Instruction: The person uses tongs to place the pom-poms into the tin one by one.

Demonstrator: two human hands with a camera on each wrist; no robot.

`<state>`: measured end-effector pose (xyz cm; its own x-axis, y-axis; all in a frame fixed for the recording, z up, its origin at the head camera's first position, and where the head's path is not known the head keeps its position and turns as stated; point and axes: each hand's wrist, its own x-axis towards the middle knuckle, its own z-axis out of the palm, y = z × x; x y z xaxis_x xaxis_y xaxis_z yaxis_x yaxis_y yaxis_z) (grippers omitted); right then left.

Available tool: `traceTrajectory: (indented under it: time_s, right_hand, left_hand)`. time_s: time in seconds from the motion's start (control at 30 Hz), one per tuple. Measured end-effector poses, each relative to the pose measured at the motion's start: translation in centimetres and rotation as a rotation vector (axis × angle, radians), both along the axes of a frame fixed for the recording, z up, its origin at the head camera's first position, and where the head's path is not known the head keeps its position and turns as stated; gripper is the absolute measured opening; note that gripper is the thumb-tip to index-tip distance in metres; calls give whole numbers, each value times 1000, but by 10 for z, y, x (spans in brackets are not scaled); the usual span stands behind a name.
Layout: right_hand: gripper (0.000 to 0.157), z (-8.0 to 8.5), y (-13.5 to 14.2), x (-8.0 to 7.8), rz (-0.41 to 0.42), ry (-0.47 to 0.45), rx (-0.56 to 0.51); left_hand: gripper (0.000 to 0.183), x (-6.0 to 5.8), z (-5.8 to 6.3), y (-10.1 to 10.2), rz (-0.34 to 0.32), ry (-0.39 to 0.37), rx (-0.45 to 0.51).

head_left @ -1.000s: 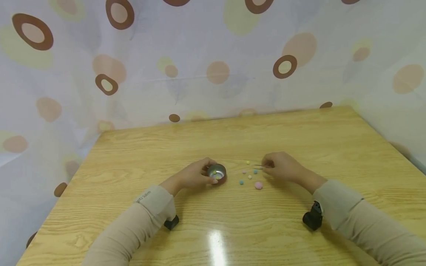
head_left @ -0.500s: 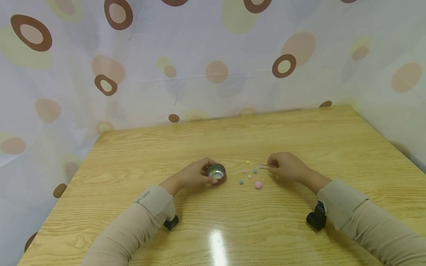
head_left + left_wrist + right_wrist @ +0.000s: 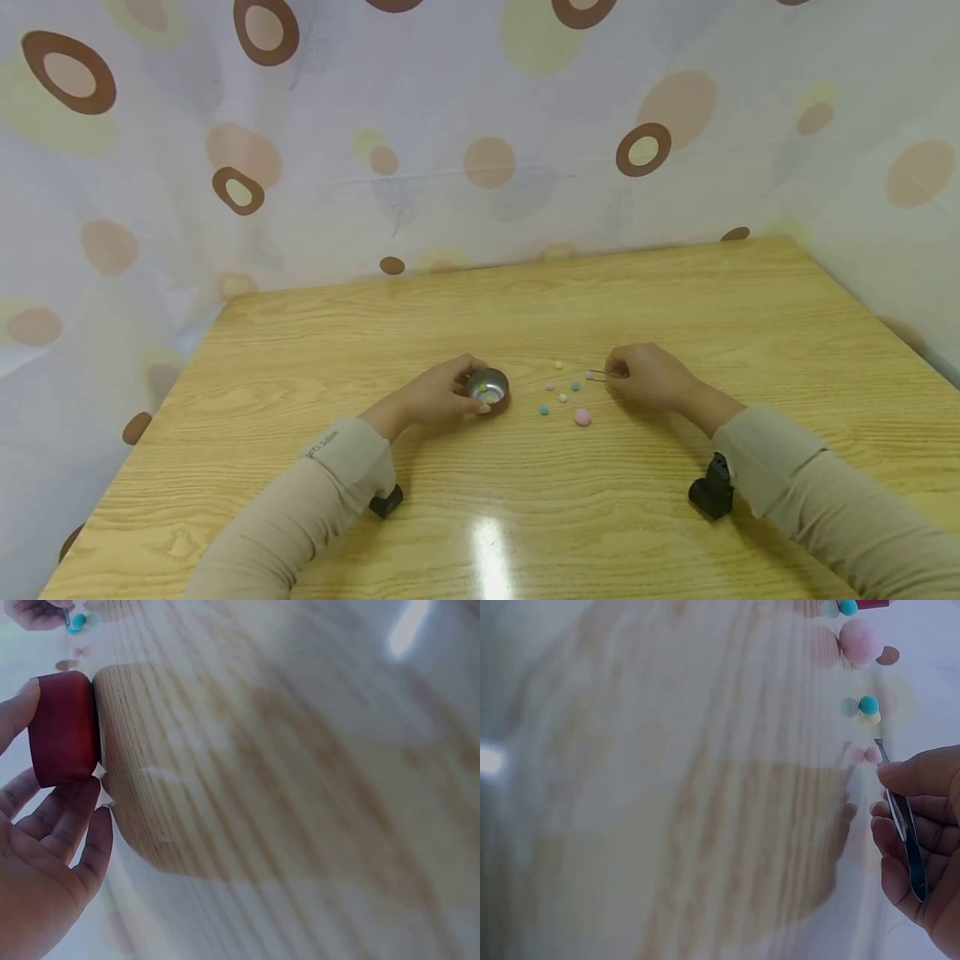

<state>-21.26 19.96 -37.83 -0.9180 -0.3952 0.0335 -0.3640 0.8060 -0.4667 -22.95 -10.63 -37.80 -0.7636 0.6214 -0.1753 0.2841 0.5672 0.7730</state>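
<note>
My left hand (image 3: 442, 393) holds a small round bowl (image 3: 495, 379) by its side, thumb and fingers on opposite sides. The bowl is shiny metal inside and red outside, as the left wrist view shows its red wall (image 3: 64, 731). Inside lie small yellowish balls (image 3: 490, 402). Between finger and thumb, my right hand (image 3: 651, 379) pinches metal tweezers (image 3: 904, 836). Their tips are spread at a small pink ball (image 3: 589, 376) on the table; whether they touch it, I cannot tell.
Between the hands, several little balls lie on the wooden table (image 3: 420, 325): a larger pink one (image 3: 582, 417), blue ones (image 3: 543, 410), a yellow one (image 3: 558, 365) and a whitish one (image 3: 563, 398). A patterned cloth (image 3: 450, 100) hangs behind the table.
My right hand has drawn back a little to the right with the tweezers, bringing their tips to the small pink ball. The left hand and bowl stay put.
</note>
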Motion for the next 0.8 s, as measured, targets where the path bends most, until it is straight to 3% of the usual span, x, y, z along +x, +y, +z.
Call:
traceTrajectory:
  time_s: [0.8]
  right_hand:
    - [5,-3,0,-2,13,6,-1]
  left_hand:
    - [49,0,0,0,8,6,-14]
